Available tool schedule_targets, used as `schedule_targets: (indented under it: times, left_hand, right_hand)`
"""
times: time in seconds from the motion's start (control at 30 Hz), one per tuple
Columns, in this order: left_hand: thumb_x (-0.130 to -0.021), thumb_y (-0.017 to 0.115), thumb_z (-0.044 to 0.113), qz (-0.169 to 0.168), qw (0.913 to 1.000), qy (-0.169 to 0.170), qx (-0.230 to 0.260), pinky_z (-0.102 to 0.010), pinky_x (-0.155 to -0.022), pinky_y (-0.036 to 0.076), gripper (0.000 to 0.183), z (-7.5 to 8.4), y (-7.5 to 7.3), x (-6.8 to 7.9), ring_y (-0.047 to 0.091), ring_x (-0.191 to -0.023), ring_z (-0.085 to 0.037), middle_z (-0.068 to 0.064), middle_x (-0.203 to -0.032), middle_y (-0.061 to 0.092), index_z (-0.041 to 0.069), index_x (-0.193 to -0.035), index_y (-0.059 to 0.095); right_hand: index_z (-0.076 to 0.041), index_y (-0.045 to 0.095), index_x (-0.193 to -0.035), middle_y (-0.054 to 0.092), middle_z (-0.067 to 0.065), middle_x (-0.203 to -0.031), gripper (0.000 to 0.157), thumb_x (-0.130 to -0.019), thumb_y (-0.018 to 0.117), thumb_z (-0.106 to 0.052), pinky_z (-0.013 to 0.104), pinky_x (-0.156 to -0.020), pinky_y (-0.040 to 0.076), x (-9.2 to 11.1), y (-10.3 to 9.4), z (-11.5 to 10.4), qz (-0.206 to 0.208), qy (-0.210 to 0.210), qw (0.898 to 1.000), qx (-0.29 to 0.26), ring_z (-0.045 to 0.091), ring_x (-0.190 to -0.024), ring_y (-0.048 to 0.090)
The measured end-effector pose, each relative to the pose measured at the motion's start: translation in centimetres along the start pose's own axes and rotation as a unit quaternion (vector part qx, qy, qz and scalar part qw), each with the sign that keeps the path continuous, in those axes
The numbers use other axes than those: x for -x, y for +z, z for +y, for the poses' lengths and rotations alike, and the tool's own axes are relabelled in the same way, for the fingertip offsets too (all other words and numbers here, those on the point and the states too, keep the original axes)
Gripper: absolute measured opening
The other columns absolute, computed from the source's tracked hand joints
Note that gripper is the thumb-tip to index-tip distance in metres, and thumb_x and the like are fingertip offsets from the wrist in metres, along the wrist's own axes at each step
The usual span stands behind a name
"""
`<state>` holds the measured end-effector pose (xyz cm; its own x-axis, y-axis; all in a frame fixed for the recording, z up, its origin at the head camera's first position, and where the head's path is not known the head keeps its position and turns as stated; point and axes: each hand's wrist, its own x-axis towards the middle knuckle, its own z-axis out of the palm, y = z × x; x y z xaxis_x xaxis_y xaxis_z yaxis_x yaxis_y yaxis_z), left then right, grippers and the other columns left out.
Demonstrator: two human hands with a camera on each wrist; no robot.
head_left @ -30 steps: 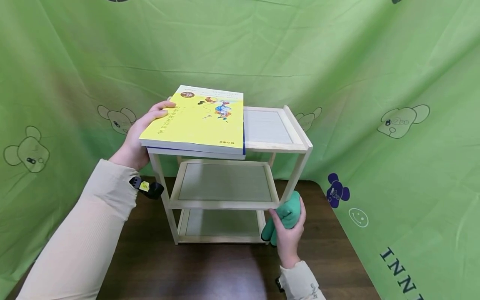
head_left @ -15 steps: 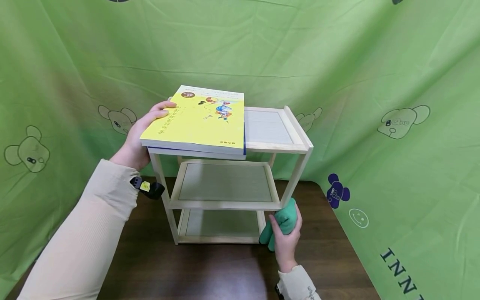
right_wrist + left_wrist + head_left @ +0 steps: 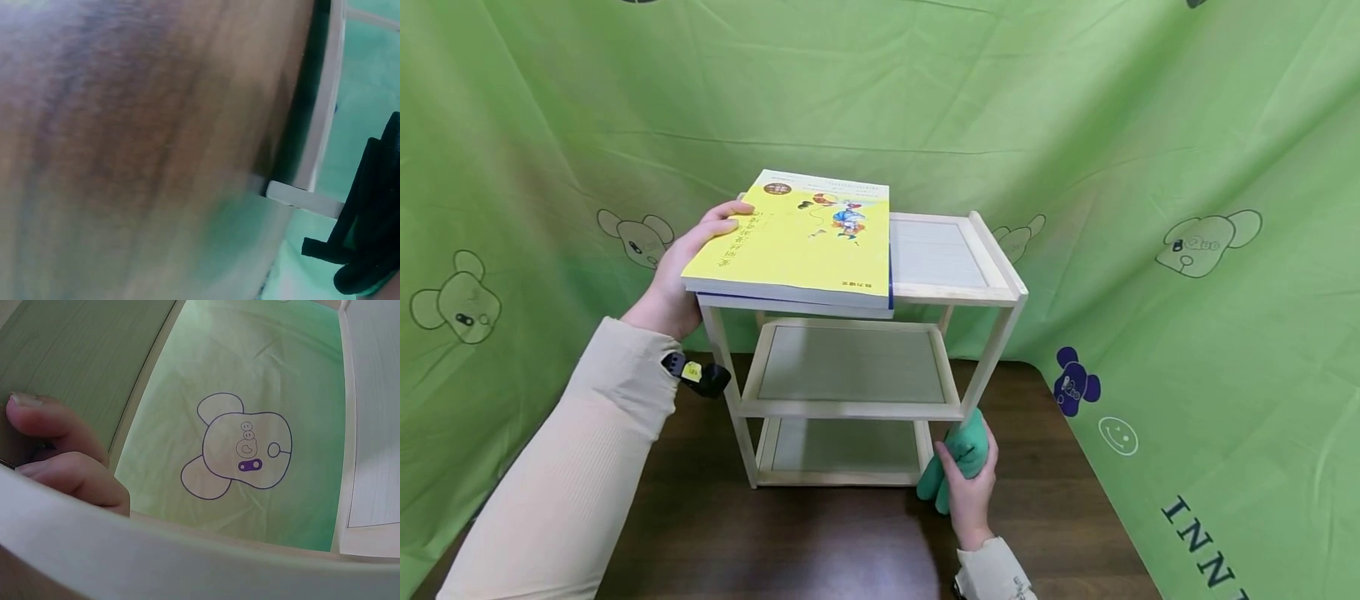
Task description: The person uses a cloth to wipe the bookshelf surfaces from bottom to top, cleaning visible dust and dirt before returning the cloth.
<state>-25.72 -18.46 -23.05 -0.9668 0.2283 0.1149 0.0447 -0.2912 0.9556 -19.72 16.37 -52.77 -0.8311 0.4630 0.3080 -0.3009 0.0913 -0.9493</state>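
My left hand (image 3: pixel 676 271) grips the left side of a yellow-covered book (image 3: pixel 801 246) lying on another book with a blue edge, on the left of a pale wooden three-tier shelf (image 3: pixel 992 293). Two fingertips lie on the cover; in the left wrist view, fingers (image 3: pixel 87 481) curl under the top board. Low at the shelf's front right leg, my right hand (image 3: pixel 973 500) grips a bunched green glove (image 3: pixel 967 446). Finger-like ends of it hang down to the left, near the bottom tier. Its dark finger parts show in the right wrist view.
The middle tier (image 3: pixel 850 410) and bottom tier (image 3: pixel 842 479) have grey-green panels. Under the shelf is a dark wooden table (image 3: pixel 820 542). A green curtain (image 3: pixel 1150 167) printed with bear heads hangs behind and on both sides.
My right hand has moved down and slightly left with the glove along the front right leg. The left hand and the books have stayed in place.
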Motion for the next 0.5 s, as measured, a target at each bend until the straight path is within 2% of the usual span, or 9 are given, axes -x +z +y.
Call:
schedule_targets:
  times: [0.1,0.3,0.5]
  left_hand:
    - [-0.103,0.044,0.032,0.000,1.0000,0.002,-0.005,-0.015,-0.069,0.047,0.028,0.0,0.0,0.0,0.063,-0.084,-0.002,0.005,-0.163,0.019,0.030,-0.130,0.051]
    - [-0.103,0.044,0.032,0.002,1.0000,0.002,-0.004,-0.016,-0.070,0.047,0.027,0.0,0.0,0.0,0.063,-0.085,-0.002,0.003,-0.162,0.021,0.030,-0.129,0.052]
    - [-0.103,0.044,0.033,0.003,0.9999,0.001,-0.010,-0.016,-0.069,0.047,0.027,0.0,0.0,0.1,0.063,-0.083,-0.003,0.002,-0.161,0.023,0.031,-0.128,0.052]
  right_hand:
    - [-0.013,0.037,-0.150,0.058,-0.018,-0.118,0.076,-0.085,0.075,0.000,0.012,-0.088,0.042,0.1,-0.1,0.4,-0.001,0.011,1.000,0.010,0.000,-0.099,0.055]
    - [-0.016,0.036,-0.150,0.056,-0.017,-0.120,0.077,-0.086,0.075,-0.003,0.013,-0.088,0.042,0.3,-0.3,1.0,-0.014,0.036,0.999,0.023,0.000,-0.103,0.054]
    - [-0.015,0.038,-0.149,0.056,-0.017,-0.115,0.075,-0.085,0.076,-0.004,0.013,-0.085,0.043,0.5,-0.5,1.6,-0.016,0.048,0.998,0.032,0.000,-0.098,0.055]
